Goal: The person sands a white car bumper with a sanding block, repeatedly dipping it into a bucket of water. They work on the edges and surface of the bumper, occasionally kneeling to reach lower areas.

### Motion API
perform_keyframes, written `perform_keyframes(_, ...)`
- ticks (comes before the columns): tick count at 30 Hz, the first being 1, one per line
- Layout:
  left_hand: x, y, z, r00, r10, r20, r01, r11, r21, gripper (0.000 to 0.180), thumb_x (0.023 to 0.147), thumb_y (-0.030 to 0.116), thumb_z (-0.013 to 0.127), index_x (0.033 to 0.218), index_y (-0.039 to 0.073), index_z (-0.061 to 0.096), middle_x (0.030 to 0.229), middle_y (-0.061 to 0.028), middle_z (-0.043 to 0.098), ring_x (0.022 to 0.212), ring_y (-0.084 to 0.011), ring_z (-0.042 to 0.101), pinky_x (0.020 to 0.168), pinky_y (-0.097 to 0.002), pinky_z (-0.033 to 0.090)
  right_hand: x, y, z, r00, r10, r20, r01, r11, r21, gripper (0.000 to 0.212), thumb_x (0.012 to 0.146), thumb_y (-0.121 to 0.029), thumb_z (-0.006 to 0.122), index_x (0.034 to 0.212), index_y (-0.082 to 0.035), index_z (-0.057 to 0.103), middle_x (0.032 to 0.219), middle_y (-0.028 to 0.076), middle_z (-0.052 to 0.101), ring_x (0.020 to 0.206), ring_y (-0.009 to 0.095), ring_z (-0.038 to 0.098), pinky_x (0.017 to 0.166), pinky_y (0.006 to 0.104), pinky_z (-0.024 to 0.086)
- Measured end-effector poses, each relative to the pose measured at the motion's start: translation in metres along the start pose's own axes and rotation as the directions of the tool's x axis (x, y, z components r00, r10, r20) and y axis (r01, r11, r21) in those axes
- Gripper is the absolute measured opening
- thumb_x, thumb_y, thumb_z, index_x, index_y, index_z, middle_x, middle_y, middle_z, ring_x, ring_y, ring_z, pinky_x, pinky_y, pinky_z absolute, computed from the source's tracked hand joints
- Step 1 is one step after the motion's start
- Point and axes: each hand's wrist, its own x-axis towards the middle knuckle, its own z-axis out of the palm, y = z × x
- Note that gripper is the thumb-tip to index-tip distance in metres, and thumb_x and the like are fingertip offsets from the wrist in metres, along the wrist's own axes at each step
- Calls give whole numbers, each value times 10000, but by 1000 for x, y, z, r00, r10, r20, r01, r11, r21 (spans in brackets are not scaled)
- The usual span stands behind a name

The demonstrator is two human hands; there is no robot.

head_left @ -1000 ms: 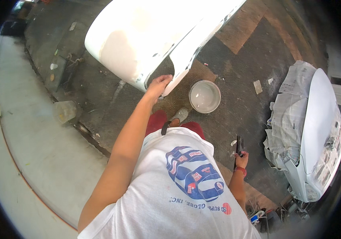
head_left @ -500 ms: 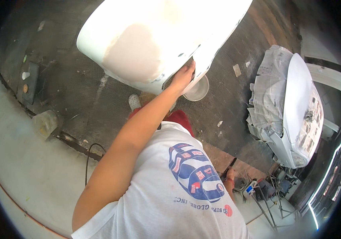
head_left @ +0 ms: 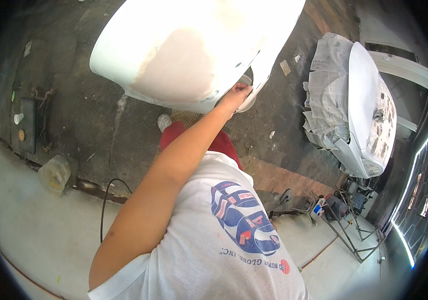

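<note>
Reaching up and out, I have my left hand against the lower edge of the big white car panel at about one o'clock from my chest. My fingers curl onto the rim beside a dark cut-out, though I cannot tell how tightly they close or whether anything is pinched between them. My right hand is hidden behind my white shirt, so I cannot see it at all.

The panel hangs above the dark mesh floor, with a wide tan patch of filler on its face at eleven o'clock from my hand. To work this edge well, I judge I should keep my touch light and follow the curve, steadying the panel so it does not swing.

Farther off at three o'clock, another white panel wrapped in newspaper rests on a metal stand.
</note>
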Motion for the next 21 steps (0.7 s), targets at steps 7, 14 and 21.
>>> perform_keyframes(7, 9, -3, 0, 991, -131, -25, 131, 991, -16, 596, 1074, 522, 665, 1424, 46, 582, 1387, -135, 650, 1305, -213, 575, 1147, -374, 401, -17, -11, 2, 1000, -2, 31, 3, 1000, -29, 585, 998, -372, 703, 1416, 35, 661, 1283, 206, 741, 1148, 331, 691, 1004, 431, 533)
perform_keyframes(14, -5, 8, 5, 992, -116, 56, 120, 991, -60, 594, 1065, 543, 674, 1380, 45, 599, 1365, -128, 652, 1292, -220, 574, 1146, -375, 391, -14, -31, -17, 1000, -11, 16, 13, 995, -102, 579, 1003, -380, 696, 1409, 33, 683, 1269, 197, 750, 1144, 332, 693, 1001, 430, 534)
perform_keyframes(21, 2, 5, 2, 990, -115, 75, 116, 993, -5, 532, 1046, 467, 693, 1382, 64, 606, 1353, -109, 635, 1255, -206, 578, 1130, -371, 397, -39, -45, -3, 991, -106, -86, 106, 994, -6, 369, 1006, -335, 715, 1216, -39, 782, 1041, 142, 763, 940, 263, 706, 820, 416, 555)
